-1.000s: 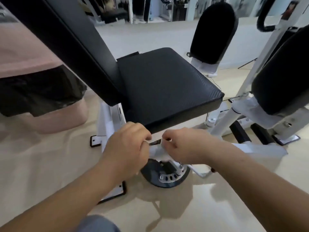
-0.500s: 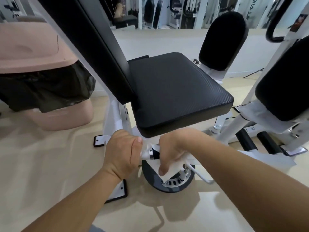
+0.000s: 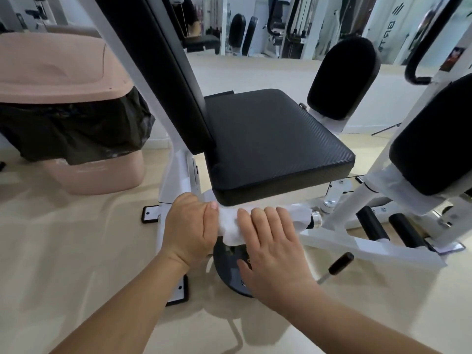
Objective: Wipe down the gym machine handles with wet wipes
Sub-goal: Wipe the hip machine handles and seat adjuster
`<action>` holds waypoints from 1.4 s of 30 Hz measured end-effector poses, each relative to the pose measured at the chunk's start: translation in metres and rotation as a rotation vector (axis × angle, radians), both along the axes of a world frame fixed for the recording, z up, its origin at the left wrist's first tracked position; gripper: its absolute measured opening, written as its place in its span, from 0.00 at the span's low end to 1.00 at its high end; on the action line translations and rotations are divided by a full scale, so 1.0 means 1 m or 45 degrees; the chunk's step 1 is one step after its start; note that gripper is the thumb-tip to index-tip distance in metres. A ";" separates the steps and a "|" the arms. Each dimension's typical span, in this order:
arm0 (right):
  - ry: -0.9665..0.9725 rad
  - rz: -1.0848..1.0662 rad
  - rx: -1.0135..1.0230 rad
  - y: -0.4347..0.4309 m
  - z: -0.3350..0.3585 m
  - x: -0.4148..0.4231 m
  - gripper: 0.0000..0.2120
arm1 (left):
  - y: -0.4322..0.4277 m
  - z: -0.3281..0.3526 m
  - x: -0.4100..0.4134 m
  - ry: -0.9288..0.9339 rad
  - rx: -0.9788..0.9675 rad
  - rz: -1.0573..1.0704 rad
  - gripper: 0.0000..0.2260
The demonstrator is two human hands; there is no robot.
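A white wet wipe [image 3: 229, 224] is draped over a horizontal handle under the front edge of the black seat [image 3: 275, 144]. The handle's chrome and black end [image 3: 314, 218] sticks out to the right of the wipe. My left hand [image 3: 190, 227] is closed around the wipe's left end. My right hand [image 3: 274, 247] lies across the wipe and handle with fingers together and pointing away from me. Most of the handle is hidden by the wipe and both hands.
A pink bin with a black liner [image 3: 69, 118] stands at the left. A dark round adjustment disc [image 3: 231, 272] sits under my hands. A black-tipped lever [image 3: 339, 263] and white frame bars [image 3: 370, 247] lie at the right. Black leg pads [image 3: 342, 77] stand behind and right.
The wipe has been spread sideways along the handle. My right hand turned from gripping downward to lying flat over it. The view has shifted closer to the handle.
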State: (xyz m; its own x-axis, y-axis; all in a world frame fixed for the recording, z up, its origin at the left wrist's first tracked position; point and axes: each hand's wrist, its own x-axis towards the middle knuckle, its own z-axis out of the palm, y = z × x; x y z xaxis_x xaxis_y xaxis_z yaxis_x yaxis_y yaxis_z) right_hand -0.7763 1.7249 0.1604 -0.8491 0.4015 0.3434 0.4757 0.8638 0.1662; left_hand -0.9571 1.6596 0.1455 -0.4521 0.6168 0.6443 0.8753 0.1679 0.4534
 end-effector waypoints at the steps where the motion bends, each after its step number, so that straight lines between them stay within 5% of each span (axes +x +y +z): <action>1: -0.035 0.037 -0.016 0.000 0.003 0.008 0.39 | 0.000 0.000 0.000 -0.020 0.025 -0.004 0.19; 5: -0.113 0.128 -0.314 0.009 0.057 0.012 0.31 | 0.004 0.000 -0.002 -0.034 0.145 -0.032 0.17; 11: -0.686 -0.034 -0.434 0.036 0.088 -0.062 0.13 | 0.005 -0.008 -0.007 -0.028 0.118 -0.034 0.22; 14: -0.401 -0.125 -0.205 0.027 0.047 -0.063 0.08 | 0.008 -0.009 -0.006 -0.034 0.180 -0.011 0.19; 19: 0.079 -0.019 0.224 0.027 0.005 -0.052 0.14 | 0.009 -0.009 -0.005 0.010 0.217 -0.027 0.15; 22: -0.017 0.010 0.184 0.026 0.014 -0.056 0.17 | 0.009 -0.007 -0.005 0.000 0.238 -0.041 0.14; 24: -0.295 0.025 -0.030 0.029 0.035 -0.062 0.12 | 0.008 -0.008 -0.005 0.005 0.234 -0.030 0.16; 26: -0.670 -0.016 -0.509 0.038 0.056 -0.074 0.08 | 0.008 -0.010 -0.007 0.007 0.197 -0.028 0.20; 29: -1.056 -0.176 -1.221 0.057 0.072 -0.097 0.14 | 0.007 -0.011 -0.010 0.017 0.145 -0.043 0.22; 31: -1.266 -0.256 -1.380 0.062 0.079 -0.104 0.14 | 0.005 -0.011 -0.012 0.016 0.105 -0.073 0.23; 33: -1.277 -0.231 -1.257 0.058 0.083 -0.103 0.15 | 0.004 -0.010 -0.013 0.015 0.083 -0.082 0.24; 35: -1.001 -0.159 -0.996 0.046 0.077 -0.092 0.12 | 0.004 -0.009 -0.013 0.008 0.100 -0.087 0.22; 39: -0.182 0.124 0.087 0.031 0.031 -0.048 0.14 | 0.004 -0.008 -0.012 -0.010 0.120 -0.113 0.19; 42: -0.160 0.265 0.102 0.048 0.031 -0.036 0.18 | 0.001 -0.010 -0.014 -0.018 0.091 -0.114 0.23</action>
State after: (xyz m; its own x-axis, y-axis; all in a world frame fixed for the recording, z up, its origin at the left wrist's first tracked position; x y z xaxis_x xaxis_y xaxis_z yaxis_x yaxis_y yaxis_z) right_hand -0.8120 1.7725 0.1911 -0.9487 0.1892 0.2535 0.2601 0.9227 0.2847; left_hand -0.9714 1.6610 0.1352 -0.4068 0.6077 0.6821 0.8787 0.0561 0.4741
